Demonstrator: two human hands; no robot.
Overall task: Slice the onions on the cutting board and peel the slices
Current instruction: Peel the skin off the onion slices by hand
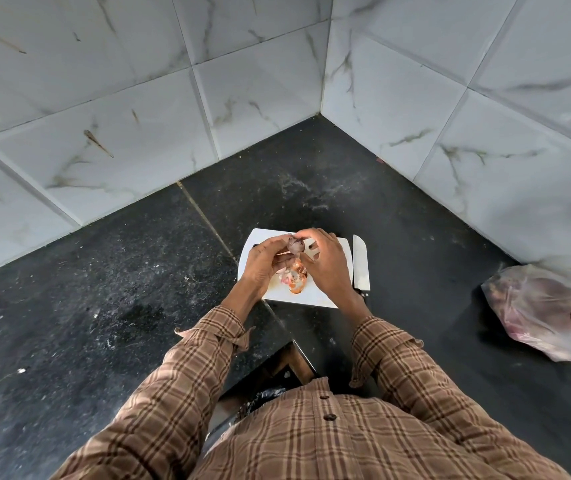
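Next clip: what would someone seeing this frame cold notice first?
The two hands meet over the white cutting board at centre: the left hand and right hand both pinch a purple onion piece, with loose orange peels below. A knife lies on the dark counter just right of the board, and a plastic bag sits at the far right edge.

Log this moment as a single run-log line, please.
phase: peeling | left hand + right hand: grip onion piece above cutting board | peels: on board | knife: idle beside board
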